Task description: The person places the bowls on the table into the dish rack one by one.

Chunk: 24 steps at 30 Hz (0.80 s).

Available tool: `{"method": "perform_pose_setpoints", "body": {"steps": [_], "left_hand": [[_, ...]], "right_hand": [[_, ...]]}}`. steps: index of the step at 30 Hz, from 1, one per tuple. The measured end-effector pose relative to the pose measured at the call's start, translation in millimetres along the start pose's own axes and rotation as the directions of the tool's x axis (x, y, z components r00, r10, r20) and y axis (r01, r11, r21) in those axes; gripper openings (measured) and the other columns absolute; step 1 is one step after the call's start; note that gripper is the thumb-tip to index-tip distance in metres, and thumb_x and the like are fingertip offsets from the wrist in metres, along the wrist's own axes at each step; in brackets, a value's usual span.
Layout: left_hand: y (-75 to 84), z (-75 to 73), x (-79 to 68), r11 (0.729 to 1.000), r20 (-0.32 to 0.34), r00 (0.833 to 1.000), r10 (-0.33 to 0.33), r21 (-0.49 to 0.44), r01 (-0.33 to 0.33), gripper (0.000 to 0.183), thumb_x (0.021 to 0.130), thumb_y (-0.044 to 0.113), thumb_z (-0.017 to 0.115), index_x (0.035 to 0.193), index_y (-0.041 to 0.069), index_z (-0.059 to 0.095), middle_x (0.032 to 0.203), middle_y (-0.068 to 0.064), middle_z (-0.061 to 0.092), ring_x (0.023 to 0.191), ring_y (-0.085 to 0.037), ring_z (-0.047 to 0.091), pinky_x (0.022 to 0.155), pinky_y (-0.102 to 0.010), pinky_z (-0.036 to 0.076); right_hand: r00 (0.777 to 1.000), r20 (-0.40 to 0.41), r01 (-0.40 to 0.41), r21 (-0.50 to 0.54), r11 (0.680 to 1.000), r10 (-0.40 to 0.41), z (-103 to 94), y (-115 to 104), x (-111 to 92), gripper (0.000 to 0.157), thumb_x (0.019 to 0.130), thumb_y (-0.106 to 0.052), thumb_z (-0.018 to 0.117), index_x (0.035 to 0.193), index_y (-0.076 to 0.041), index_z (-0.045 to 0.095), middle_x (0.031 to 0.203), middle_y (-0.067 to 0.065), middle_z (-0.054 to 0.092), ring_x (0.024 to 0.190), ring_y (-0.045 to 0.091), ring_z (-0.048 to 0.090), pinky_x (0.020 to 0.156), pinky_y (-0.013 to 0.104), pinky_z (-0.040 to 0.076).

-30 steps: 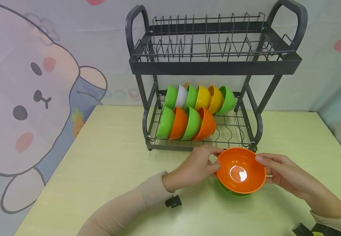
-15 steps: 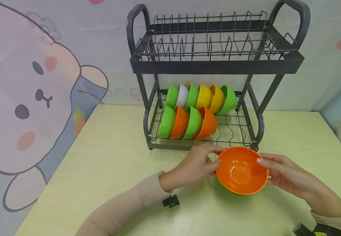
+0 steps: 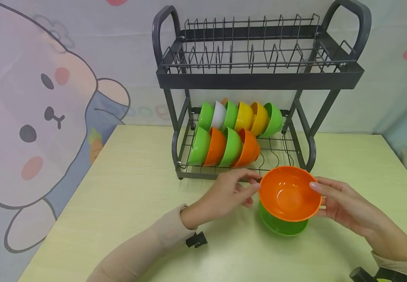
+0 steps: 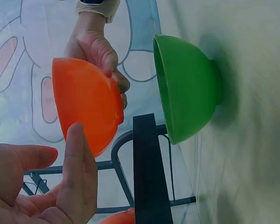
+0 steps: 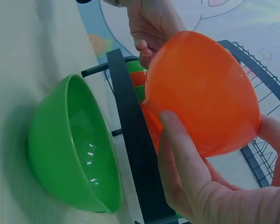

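An orange bowl (image 3: 290, 193) is held up over the table, tilted a little. My right hand (image 3: 348, 207) grips it at the right side, thumb at the rim and fingers underneath, as the right wrist view shows. By its left rim is my left hand (image 3: 226, 194), fingertips close to the bowl; in the left wrist view its thumb and fingers (image 4: 75, 161) are extended and spread apart, not around the bowl. Below the orange bowl a green bowl (image 3: 283, 227) stands upright on the table, partly covered from above. The right wrist view shows its inside (image 5: 91, 140), with nothing in it.
A dark two-tier dish rack (image 3: 260, 81) stands behind the hands. On its lower tier sit two rows of tilted bowls, green (image 3: 199, 147), orange (image 3: 215, 148), yellow (image 3: 244, 116) and white (image 3: 218, 115). A patterned cloth (image 3: 55, 102) hangs behind the table (image 3: 119, 188).
The orange bowl, earlier sitting in the green bowl with both hands at its rim, has risen out of it in my right hand. My left hand has loosened and drawn slightly left.
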<state>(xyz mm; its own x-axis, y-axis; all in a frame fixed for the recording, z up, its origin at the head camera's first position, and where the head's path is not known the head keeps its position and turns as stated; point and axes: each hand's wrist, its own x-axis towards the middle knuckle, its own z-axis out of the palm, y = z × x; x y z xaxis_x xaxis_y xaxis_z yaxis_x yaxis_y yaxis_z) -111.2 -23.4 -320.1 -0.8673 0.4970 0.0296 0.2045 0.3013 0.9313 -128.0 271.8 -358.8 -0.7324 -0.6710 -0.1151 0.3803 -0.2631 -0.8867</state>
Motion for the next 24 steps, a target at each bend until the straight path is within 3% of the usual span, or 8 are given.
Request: {"method": "perform_pose_setpoints", "body": {"steps": [4, 9, 16, 19, 24], "left_hand": [[5.3, -9.6, -6.8, 1.0, -0.024, 1.0, 0.014, 0.012, -0.014, 0.027, 0.093, 0.015, 0.055, 0.117, 0.004, 0.057, 0.106, -0.005, 0.061, 0.065, -0.012, 0.064, 0.063, -0.025, 0.055], [9.8, -21.8, -13.9, 0.998, -0.058, 0.997, 0.049, 0.042, -0.046, 0.022, 0.092, 0.013, 0.057, 0.112, 0.004, 0.06, 0.09, -0.006, 0.061, 0.065, -0.01, 0.062, 0.062, -0.027, 0.056], [17.2, -39.7, -23.6, 0.992, -0.147, 0.987, 0.073, 0.109, -0.057, 0.02, 0.093, 0.014, 0.055, 0.109, 0.004, 0.061, 0.093, -0.006, 0.063, 0.068, -0.013, 0.061, 0.063, -0.031, 0.055], [14.2, -48.3, -26.4, 0.991, -0.199, 0.977, 0.081, 0.123, -0.057, 0.02, 0.093, 0.015, 0.056, 0.109, 0.005, 0.061, 0.092, -0.005, 0.062, 0.07, -0.014, 0.06, 0.063, -0.031, 0.055], [-8.9, -64.9, -25.4, 0.982, -0.299, 0.946, 0.123, 0.176, -0.072, 0.021, 0.093, 0.025, 0.056, 0.108, 0.013, 0.063, 0.092, -0.001, 0.062, 0.071, -0.012, 0.06, 0.059, -0.031, 0.053]], "right_hand": [[0.999, -0.033, 0.019, -0.026, 0.999, -0.02, 0.6, -4, 0, 0.033, 0.1, -0.005, 0.03, 0.119, -0.007, 0.057, 0.113, 0.005, 0.059, 0.095, 0.028, 0.062, 0.084, 0.046, 0.049], [0.996, -0.083, 0.031, -0.055, 0.998, -0.035, 0.9, -9, 1, 0.031, 0.1, -0.007, 0.032, 0.119, -0.01, 0.056, 0.113, 0.004, 0.059, 0.096, 0.028, 0.063, 0.083, 0.045, 0.05], [0.985, -0.163, 0.044, -0.126, 0.991, -0.065, 4.3, -14, 4, 0.023, 0.099, -0.008, 0.037, 0.117, -0.01, 0.052, 0.109, 0.005, 0.061, 0.093, 0.027, 0.064, 0.08, 0.047, 0.051], [0.98, -0.178, 0.054, -0.162, 0.985, -0.083, 5.8, -16, 5, 0.021, 0.099, -0.007, 0.038, 0.117, -0.009, 0.049, 0.108, 0.005, 0.061, 0.092, 0.027, 0.064, 0.079, 0.047, 0.051], [0.964, -0.253, 0.019, -0.239, 0.971, -0.081, 7.7, -20, 10, 0.02, 0.098, -0.01, 0.043, 0.118, -0.007, 0.041, 0.107, 0.004, 0.059, 0.091, 0.023, 0.064, 0.078, 0.045, 0.052]]}}
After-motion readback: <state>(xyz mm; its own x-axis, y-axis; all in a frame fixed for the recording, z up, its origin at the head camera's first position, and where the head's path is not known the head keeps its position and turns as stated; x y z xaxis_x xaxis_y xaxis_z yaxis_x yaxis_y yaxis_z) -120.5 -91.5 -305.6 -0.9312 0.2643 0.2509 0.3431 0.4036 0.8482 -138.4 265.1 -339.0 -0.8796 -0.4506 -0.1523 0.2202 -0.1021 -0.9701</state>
